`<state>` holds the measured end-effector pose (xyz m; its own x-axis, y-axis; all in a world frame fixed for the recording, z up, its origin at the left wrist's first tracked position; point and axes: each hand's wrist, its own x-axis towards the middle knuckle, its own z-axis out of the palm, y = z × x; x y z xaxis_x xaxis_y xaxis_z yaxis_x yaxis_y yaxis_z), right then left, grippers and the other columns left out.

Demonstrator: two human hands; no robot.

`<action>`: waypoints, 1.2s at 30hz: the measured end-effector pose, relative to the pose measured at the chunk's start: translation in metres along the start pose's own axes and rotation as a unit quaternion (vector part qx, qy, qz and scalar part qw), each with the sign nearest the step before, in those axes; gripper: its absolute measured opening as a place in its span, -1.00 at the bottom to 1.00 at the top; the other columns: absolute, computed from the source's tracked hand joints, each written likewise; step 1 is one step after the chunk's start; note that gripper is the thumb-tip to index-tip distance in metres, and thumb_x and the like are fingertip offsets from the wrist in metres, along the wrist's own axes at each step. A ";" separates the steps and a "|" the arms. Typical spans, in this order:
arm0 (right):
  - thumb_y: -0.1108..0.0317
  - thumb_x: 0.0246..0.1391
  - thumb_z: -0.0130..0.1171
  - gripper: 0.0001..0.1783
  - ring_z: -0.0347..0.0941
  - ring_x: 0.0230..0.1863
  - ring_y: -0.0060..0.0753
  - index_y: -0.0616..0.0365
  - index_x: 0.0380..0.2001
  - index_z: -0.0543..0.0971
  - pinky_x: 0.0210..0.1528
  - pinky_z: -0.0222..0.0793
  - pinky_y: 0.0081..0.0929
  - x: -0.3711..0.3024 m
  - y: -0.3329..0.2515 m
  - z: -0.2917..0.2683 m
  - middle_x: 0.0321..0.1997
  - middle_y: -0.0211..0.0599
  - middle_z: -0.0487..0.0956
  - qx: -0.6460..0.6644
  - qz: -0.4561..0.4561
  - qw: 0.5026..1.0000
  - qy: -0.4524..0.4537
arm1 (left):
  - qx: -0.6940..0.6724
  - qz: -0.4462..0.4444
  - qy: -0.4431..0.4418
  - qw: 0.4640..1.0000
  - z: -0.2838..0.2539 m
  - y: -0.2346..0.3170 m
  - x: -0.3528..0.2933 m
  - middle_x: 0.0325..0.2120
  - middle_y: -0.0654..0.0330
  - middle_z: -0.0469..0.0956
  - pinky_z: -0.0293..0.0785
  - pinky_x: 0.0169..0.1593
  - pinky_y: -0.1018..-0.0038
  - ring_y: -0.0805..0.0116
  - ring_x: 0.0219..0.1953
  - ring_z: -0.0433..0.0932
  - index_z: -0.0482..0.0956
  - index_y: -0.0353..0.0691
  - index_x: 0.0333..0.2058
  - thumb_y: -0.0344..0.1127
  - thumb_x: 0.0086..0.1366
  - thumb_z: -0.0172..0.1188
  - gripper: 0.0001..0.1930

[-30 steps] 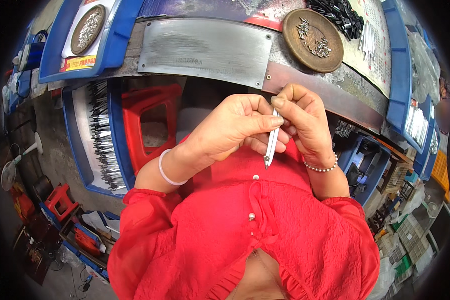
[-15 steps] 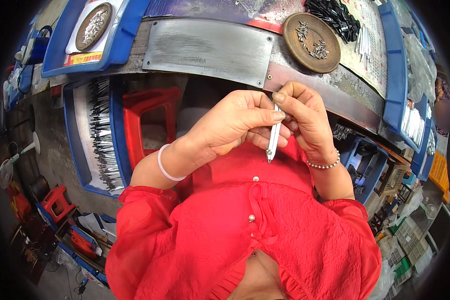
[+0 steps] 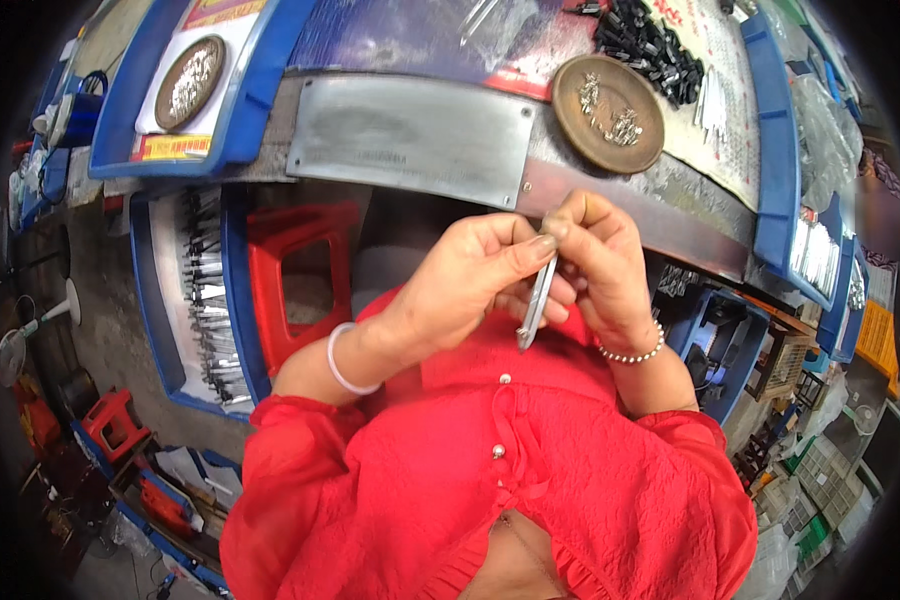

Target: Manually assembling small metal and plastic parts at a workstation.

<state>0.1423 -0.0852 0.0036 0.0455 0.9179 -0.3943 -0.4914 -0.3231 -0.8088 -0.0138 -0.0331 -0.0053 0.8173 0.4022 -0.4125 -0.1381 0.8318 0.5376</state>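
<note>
In front of my chest, a slim silver metal piece (image 3: pixel 537 308) with a pointed lower end slants downward; it resembles a drawing compass leg. My left hand (image 3: pixel 470 275) is closed on it, thumb pressed near the upper end. The fingers of my right hand (image 3: pixel 605 262) pinch that same upper end, which they mostly hide. A small fastener shows near the tip. Beyond my hands, a flat metal plate (image 3: pixel 410 135) is fixed along the bench edge. A round brown dish (image 3: pixel 568 95) with small metal parts sits beyond my right hand.
Black parts (image 3: pixel 640 45) and thin silver strips (image 3: pixel 711 105) lie at the bench's far right. A blue tray (image 3: pixel 238 110) at far left carries another dish (image 3: pixel 165 105) of small parts. Below it are a blue bin (image 3: pixel 150 290) of black-and-silver pieces and a red stool (image 3: pixel 270 275).
The bench and its contents appear lower in view. Both hands sit slightly lower, still holding the silver piece, which slants a little more to the left.
</note>
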 end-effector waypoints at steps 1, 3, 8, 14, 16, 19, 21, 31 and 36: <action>0.42 0.11 0.09 -0.86 0.17 -0.74 -0.76 0.21 -0.49 0.39 -0.73 0.07 -0.73 -0.002 -0.003 0.004 -0.66 -0.43 0.40 0.026 -0.008 1.000 -0.011 | -0.036 0.011 0.006 0.999 0.003 -0.001 -0.001 -0.47 0.06 0.57 0.57 -0.42 0.53 0.29 -0.47 0.61 0.42 -0.32 -0.31 -0.18 0.34 -0.01 -0.73; 0.47 0.13 0.05 -0.87 0.21 -0.74 -0.72 0.24 -0.48 0.37 -0.75 0.09 -0.70 -0.003 0.002 0.008 -0.64 -0.35 0.43 0.040 -0.034 0.999 0.011 | -0.111 0.007 -0.006 0.994 0.003 -0.006 0.002 -0.49 0.07 0.56 0.56 -0.44 0.52 0.27 -0.50 0.60 0.40 -0.31 -0.24 -0.08 0.38 -0.14 -0.65; 0.47 0.13 0.07 -0.89 0.40 -0.61 -0.62 0.26 -0.45 0.41 -0.57 0.30 -0.71 -0.001 -0.013 0.008 -0.55 -0.35 0.49 -0.012 -0.029 0.998 -0.056 | -0.188 0.006 -0.053 0.981 0.000 -0.008 0.003 -0.61 0.18 0.48 0.23 -0.70 0.67 0.56 -0.76 0.33 0.40 -0.26 -0.27 -0.07 0.37 -0.12 -0.66; 0.43 0.06 0.14 -0.89 0.37 -0.46 -0.72 0.25 -0.41 0.48 -0.43 0.31 -0.69 0.023 -0.061 -0.009 -0.48 -0.46 0.49 -0.279 -0.111 0.953 -0.047 | -0.155 0.011 -0.089 0.984 -0.002 -0.005 -0.006 -0.69 0.28 0.36 -0.01 -0.73 0.70 0.68 -0.81 0.09 0.39 -0.28 -0.28 -0.09 0.37 -0.11 -0.67; 0.40 0.04 0.14 -0.86 0.38 -0.45 -0.71 0.26 -0.39 0.49 -0.41 0.31 -0.68 0.049 -0.093 -0.022 -0.49 -0.43 0.51 -0.363 -0.197 0.910 0.025 | -0.139 0.014 -0.103 0.985 0.000 -0.003 -0.010 -0.70 0.27 0.34 -0.04 -0.72 0.70 0.68 -0.81 0.06 0.39 -0.30 -0.29 -0.11 0.38 -0.13 -0.68; 0.40 0.02 0.11 -0.84 0.43 -0.52 -0.61 0.30 -0.37 0.53 -0.48 0.34 -0.64 0.111 -0.141 -0.060 -0.47 -0.34 0.55 -0.532 -0.341 0.755 0.174 | -0.118 0.006 -0.108 0.987 0.003 -0.006 -0.010 -0.70 0.28 0.33 -0.04 -0.72 0.69 0.68 -0.80 0.05 0.39 -0.29 -0.30 -0.12 0.38 -0.13 -0.68; 0.40 -0.05 0.12 -0.80 0.52 -0.40 -0.37 0.30 -0.36 0.53 -0.33 0.40 -0.48 0.154 -0.162 -0.089 -0.42 -0.17 0.59 -0.650 -0.349 0.639 0.217 | -0.115 -0.005 -0.107 0.988 0.004 -0.008 -0.011 -0.70 0.29 0.32 -0.05 -0.70 0.69 0.69 -0.80 0.04 0.39 -0.29 -0.30 -0.12 0.38 -0.11 -0.69; 0.45 -0.20 0.15 -0.69 0.53 -0.37 -0.22 0.28 -0.28 0.54 -0.26 0.41 -0.41 0.225 -0.170 -0.118 -0.44 -0.08 0.58 -0.816 -0.212 0.523 0.127 | -0.133 -0.007 -0.096 0.986 -0.004 -0.009 -0.016 -0.68 0.31 0.33 -0.02 -0.67 0.73 0.69 -0.76 0.04 0.43 -0.29 -0.29 -0.15 0.38 -0.09 -0.71; 0.46 -0.06 0.13 -0.70 0.43 -0.50 -0.63 0.35 -0.20 0.52 -0.43 0.36 -0.66 0.120 -0.158 -0.034 -0.41 -0.34 0.54 -0.421 -0.210 0.882 0.028 | -0.152 0.009 -0.101 0.983 -0.009 -0.005 -0.013 -0.68 0.31 0.33 -0.02 -0.67 0.73 0.69 -0.75 0.04 0.42 -0.28 -0.29 -0.13 0.36 -0.08 -0.70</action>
<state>0.2548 0.0678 0.0691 0.1252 0.9920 0.0150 0.3973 -0.0363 -0.9170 -0.0287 -0.0396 -0.0092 0.9032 0.3590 -0.2351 -0.2890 0.9139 0.2851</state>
